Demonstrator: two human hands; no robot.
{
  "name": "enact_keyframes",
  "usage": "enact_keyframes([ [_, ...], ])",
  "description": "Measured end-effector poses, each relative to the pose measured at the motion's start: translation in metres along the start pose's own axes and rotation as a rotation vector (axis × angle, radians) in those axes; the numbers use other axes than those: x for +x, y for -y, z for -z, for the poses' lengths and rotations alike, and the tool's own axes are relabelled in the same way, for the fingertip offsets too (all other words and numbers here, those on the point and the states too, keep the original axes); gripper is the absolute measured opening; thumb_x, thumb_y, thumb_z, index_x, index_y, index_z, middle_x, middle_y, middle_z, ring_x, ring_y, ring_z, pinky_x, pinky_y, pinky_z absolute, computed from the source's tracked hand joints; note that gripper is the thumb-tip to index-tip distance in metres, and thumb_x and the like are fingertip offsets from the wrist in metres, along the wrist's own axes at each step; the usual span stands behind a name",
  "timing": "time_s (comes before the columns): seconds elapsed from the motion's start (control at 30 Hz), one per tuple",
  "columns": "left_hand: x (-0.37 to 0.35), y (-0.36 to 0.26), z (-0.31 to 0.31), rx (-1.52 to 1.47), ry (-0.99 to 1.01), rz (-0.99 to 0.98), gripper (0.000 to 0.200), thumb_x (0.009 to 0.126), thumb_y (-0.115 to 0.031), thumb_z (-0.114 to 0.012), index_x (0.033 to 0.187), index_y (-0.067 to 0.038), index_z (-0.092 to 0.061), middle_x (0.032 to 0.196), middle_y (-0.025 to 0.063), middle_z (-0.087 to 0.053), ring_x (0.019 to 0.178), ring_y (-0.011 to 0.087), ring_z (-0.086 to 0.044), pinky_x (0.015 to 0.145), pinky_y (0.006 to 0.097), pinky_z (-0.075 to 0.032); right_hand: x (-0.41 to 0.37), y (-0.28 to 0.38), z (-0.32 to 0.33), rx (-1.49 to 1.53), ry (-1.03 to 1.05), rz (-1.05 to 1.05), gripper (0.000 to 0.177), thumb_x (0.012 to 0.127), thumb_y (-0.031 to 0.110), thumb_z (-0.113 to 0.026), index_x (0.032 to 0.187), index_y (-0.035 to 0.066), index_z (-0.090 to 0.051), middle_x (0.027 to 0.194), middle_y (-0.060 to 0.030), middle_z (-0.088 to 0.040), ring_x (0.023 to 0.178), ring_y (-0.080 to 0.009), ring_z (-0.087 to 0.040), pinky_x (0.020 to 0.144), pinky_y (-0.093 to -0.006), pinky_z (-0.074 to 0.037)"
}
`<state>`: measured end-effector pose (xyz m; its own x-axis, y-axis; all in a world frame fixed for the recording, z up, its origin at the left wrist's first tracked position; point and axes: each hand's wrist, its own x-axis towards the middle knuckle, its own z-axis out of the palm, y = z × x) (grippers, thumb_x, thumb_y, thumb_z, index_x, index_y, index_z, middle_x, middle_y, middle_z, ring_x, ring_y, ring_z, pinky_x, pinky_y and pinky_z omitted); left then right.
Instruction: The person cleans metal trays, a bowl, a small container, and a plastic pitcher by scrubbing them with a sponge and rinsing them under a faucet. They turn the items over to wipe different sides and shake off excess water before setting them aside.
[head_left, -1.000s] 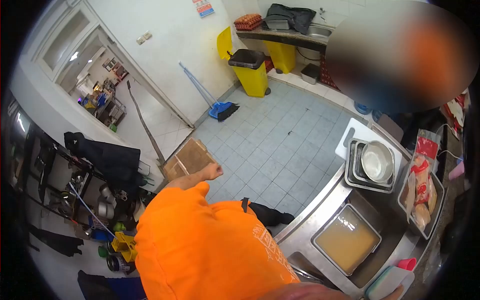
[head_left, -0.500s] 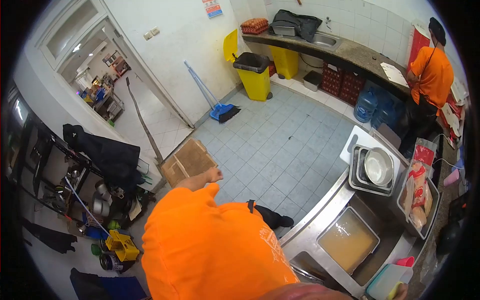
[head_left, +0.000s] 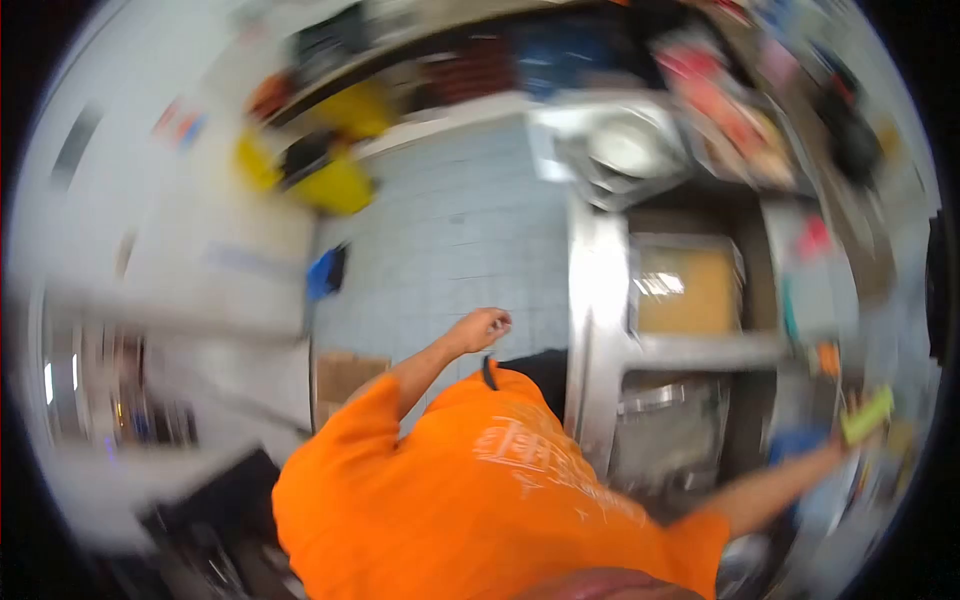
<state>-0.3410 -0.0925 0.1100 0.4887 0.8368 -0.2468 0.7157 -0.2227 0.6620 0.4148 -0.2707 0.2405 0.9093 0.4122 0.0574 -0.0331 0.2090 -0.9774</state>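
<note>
My left hand [head_left: 482, 327] hangs in front of my body above the tiled floor, its fingers loosely curled, with nothing visible in them. Stretched out to the right, my right hand [head_left: 845, 442] grips a yellow-green sponge [head_left: 870, 416]; blur hides the details of the fingers. Near that hand lies a small orange item [head_left: 828, 358] whose kind I cannot make out. Left of it is the steel sink [head_left: 647, 352], with a tray of cloudy yellowish liquid [head_left: 690, 300] in one basin and blurred metal items in the nearer basin.
Steel trays with a round pan [head_left: 625, 145] stand beyond the sink. Next to them is a container with bagged food [head_left: 725, 110]. A yellow bin [head_left: 335, 182], a blue broom head [head_left: 325, 273] and a cardboard piece [head_left: 345, 380] are at the left.
My view has swung to the right and down, blurring the room. My right arm now shows, stretched out with the sponge. The co-worker in orange has left the view.
</note>
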Motion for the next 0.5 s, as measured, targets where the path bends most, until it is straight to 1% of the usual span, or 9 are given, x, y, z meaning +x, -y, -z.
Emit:
enact_keyframes([
  [0.07,0.034,-0.046,-0.017,0.028,0.083,-0.138,0.017,0.088,-0.015,-0.061,0.098,-0.002,-0.065,0.092,0.014,-0.067,0.083,0.0284,-0.064,0.073,0.036,-0.051,-0.066,-0.012,0.004,0.045,-0.208,-0.091,0.056,0.093,0.038,-0.044,0.139,0.005,-0.039,0.14,-0.0111,-0.046,0.11,-0.0299,-0.052,0.087,-0.0395,-0.048],
  [0.1,0.052,-0.07,-0.03,0.005,0.166,-0.23,0.016,0.088,-0.014,-0.062,0.098,-0.002,-0.065,0.092,0.0135,-0.067,0.083,0.0278,-0.065,0.073,0.0355,-0.051,-0.067,-0.091,0.101,0.714,0.428,-0.113,0.049,0.089,0.036,-0.051,0.125,0.003,-0.049,0.119,-0.0165,-0.056,0.09,-0.0282,-0.053,0.076,-0.0383,-0.048],
  [0.13,0.068,-0.092,-0.045,-0.018,0.242,-0.31,0.015,0.088,-0.013,-0.062,0.098,-0.002,-0.065,0.092,0.0129,-0.067,0.082,0.0272,-0.065,0.073,0.0349,-0.051,-0.118,-0.108,0.089,0.894,0.204,-0.088,0.04,0.089,0.031,-0.054,0.121,0.007,-0.056,0.106,-0.0216,-0.062,0.086,-0.0328,-0.062,0.078,-0.0463,-0.05],
  [0.17,0.08,-0.114,-0.064,-0.048,0.309,-0.373,0.014,0.087,-0.012,-0.062,0.098,-0.002,-0.065,0.092,0.0124,-0.067,0.082,0.0266,-0.065,0.072,0.0344,-0.051,-0.155,-0.138,0.099,0.429,0.079,-0.063,0.039,0.086,0.028,-0.058,0.116,0.004,-0.056,0.1,-0.0203,-0.063,0.084,-0.0319,-0.063,0.074,-0.0452,-0.051],
  [0.23,0.108,-0.157,-0.108,-0.038,0.528,-0.538,0.013,0.087,-0.011,-0.062,0.097,-0.002,-0.065,0.091,0.0115,-0.068,0.082,0.0261,-0.065,0.071,0.034,-0.051,-0.229,-0.178,0.097,0.817,-0.229,-0.404,0.043,0.078,0.027,-0.067,0.107,-0.002,-0.054,0.096,-0.0175,-0.058,0.085,-0.0305,-0.057,0.072,-0.0402,-0.049],
  [0.27,0.113,-0.177,-0.131,-0.039,0.608,-0.598,0.013,0.087,-0.01,-0.062,0.097,-0.002,-0.065,0.091,0.0111,-0.068,0.082,0.0258,-0.065,0.071,0.0338,-0.051,-0.264,-0.193,0.107,1.006,-0.065,-0.556,0.049,0.077,0.026,-0.069,0.113,-0.001,-0.052,0.107,-0.0214,-0.057,0.092,-0.0347,-0.06,0.079,-0.0438,-0.052],
  [0.3,0.12,-0.201,-0.153,-0.041,0.757,-0.689,0.012,0.088,-0.01,-0.062,0.095,-0.002,-0.064,0.091,0.0122,-0.067,0.082,0.027,-0.064,0.072,0.0341,-0.05,-0.293,-0.216,0.096,0.914,-0.399,-0.488,0.049,0.079,0.022,-0.065,0.119,0.0,-0.048,0.118,-0.0236,-0.054,0.104,-0.0397,-0.058,0.089,-0.0489,-0.051],
  [0.37,0.127,-0.228,-0.212,-0.12,0.943,-0.894,0.012,0.088,-0.011,-0.063,0.093,0.0,-0.062,0.092,0.0155,-0.065,0.086,0.0309,-0.064,0.075,0.0374,-0.051,-0.332,-0.225,0.084,0.982,-0.59,-0.496,0.05,0.077,0.007,-0.051,0.126,0.001,-0.045,0.124,-0.0245,-0.05,0.116,-0.0422,-0.053,0.099,-0.0515,-0.045],
  [0.5,0.164,-0.185,-0.378,0.061,1.215,-0.361,0.043,0.085,-0.035,-0.065,0.111,-0.001,-0.063,0.105,0.0157,-0.066,0.095,0.0284,-0.064,0.084,0.036,-0.049,-0.38,-0.249,0.083,0.886,-0.772,-0.459,0.046,0.085,0.022,-0.047,0.129,0.007,-0.046,0.125,-0.0178,-0.053,0.111,-0.0401,-0.057,0.092,-0.0553,-0.047],
])
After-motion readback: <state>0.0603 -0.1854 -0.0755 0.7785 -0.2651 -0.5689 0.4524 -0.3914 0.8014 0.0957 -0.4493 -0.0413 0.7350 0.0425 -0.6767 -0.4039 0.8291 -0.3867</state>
